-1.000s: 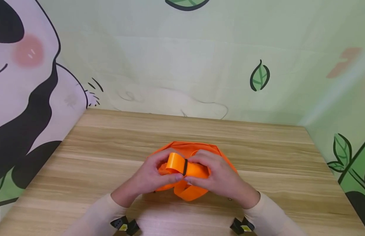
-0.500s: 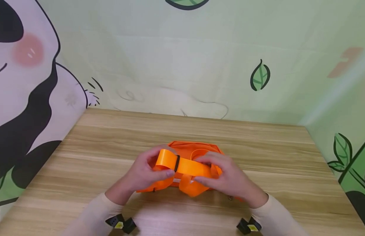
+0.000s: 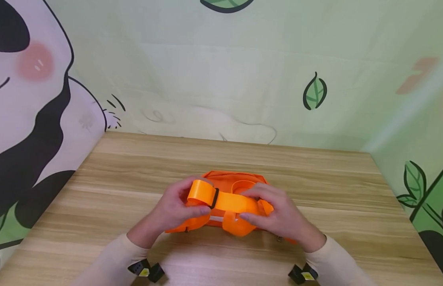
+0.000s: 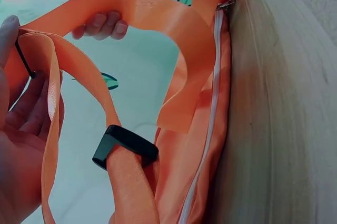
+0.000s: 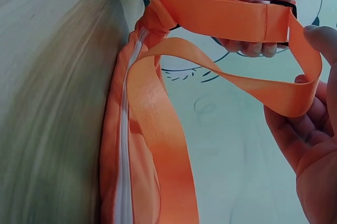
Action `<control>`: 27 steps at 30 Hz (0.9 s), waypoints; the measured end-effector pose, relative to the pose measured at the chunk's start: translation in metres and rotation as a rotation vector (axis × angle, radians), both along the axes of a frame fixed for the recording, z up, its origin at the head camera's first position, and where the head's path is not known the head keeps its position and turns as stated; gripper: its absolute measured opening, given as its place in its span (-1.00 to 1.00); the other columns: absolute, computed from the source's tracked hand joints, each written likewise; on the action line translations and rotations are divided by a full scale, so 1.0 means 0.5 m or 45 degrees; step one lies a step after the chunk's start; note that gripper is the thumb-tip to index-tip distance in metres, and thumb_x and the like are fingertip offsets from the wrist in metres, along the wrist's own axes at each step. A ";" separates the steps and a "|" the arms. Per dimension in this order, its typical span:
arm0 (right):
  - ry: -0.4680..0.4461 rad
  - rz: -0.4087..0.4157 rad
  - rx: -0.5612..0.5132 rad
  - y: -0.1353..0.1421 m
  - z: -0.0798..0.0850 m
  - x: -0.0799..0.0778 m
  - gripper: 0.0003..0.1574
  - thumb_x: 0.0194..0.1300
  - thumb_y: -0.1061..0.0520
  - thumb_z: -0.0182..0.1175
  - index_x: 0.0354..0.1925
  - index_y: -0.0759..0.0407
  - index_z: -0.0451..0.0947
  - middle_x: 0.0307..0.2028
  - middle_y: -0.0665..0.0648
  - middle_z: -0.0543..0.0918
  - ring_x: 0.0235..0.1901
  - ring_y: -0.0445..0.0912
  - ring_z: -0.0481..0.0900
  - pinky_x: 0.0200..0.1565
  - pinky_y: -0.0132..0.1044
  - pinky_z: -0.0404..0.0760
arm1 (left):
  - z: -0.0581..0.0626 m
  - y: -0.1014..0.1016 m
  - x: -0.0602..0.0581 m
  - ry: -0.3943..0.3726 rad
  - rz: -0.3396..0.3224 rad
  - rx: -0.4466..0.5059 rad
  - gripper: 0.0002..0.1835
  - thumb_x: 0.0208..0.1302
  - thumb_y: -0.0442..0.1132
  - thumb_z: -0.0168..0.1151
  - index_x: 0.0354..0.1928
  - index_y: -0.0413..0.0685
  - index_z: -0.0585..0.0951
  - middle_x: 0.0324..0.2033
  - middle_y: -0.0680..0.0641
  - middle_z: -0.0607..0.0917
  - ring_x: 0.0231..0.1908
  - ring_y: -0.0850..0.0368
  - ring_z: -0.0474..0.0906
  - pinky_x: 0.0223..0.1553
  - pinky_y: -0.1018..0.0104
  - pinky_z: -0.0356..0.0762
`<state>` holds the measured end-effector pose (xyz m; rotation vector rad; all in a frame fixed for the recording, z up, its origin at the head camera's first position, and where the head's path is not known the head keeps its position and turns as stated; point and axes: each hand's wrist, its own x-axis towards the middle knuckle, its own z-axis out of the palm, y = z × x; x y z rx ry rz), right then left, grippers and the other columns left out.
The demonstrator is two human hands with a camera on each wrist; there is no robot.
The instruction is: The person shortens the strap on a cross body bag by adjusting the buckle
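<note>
An orange bag (image 3: 223, 178) lies on the table, its pale zipper (image 4: 211, 103) showing in both wrist views. Above it, an orange webbing strap (image 3: 235, 201) spans between my hands. My left hand (image 3: 176, 204) grips the strap's looped end, thumb beside a black slider buckle (image 3: 215, 198) threaded on it. With thumb and fingers, my right hand (image 3: 283, 212) holds the strap farther right, where it bends back in a loop (image 5: 295, 97). Another black buckle (image 4: 126, 145) sits on a lower stretch of webbing in the left wrist view.
The wood-grain table (image 3: 153, 155) stretches around the bag on all sides. Printed backdrops with a panda (image 3: 39, 79) and leaves (image 3: 315, 93) stand along its back and sides. Black wrist cameras (image 3: 147, 272) are strapped below both hands.
My hands have moved apart, the left going left and the right going right. A longer stretch of strap now shows between the buckle and my right hand. The last half second brought little movement.
</note>
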<state>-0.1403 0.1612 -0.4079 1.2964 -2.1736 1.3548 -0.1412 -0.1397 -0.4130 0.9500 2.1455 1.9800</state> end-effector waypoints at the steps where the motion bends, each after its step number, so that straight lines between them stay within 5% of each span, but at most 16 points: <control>1: 0.001 -0.003 -0.001 -0.002 0.000 0.000 -0.57 0.27 0.16 0.59 0.08 0.15 0.73 -0.14 0.08 0.79 -0.22 -0.15 0.64 -0.13 -0.38 0.68 | 0.000 0.001 0.001 -0.010 0.007 -0.009 -0.46 0.28 -0.31 0.58 0.21 -0.36 0.58 0.01 -0.14 0.68 -0.12 0.11 0.68 -0.02 0.24 0.79; 7: 0.032 -0.018 0.005 -0.019 -0.001 -0.001 -0.57 0.28 0.13 0.59 0.08 0.14 0.73 -0.14 0.06 0.81 -0.20 -0.15 0.68 -0.12 -0.35 0.71 | 0.000 0.010 0.005 -0.039 0.021 -0.035 -0.45 0.22 -0.33 0.62 0.19 -0.35 0.61 -0.01 -0.30 0.71 -0.13 0.15 0.70 -0.01 0.27 0.79; 18: 0.110 -0.096 0.052 -0.042 0.008 0.001 -0.52 0.26 0.05 0.61 0.10 0.17 0.77 -0.14 0.06 0.83 -0.18 -0.11 0.72 -0.12 -0.32 0.74 | 0.012 0.026 0.005 0.037 0.041 -0.189 -0.43 0.12 -0.31 0.68 0.17 -0.16 0.66 -0.02 -0.16 0.77 -0.09 0.11 0.72 0.04 0.25 0.77; 27: 0.114 -0.121 0.048 -0.051 0.010 0.003 -0.43 0.18 0.06 0.66 0.12 0.19 0.76 -0.12 0.07 0.84 -0.14 -0.08 0.75 -0.07 -0.28 0.77 | 0.013 0.035 0.001 0.153 0.017 -0.200 -0.42 0.03 -0.38 0.70 0.12 -0.17 0.68 -0.04 -0.15 0.80 -0.07 0.13 0.72 0.04 0.24 0.77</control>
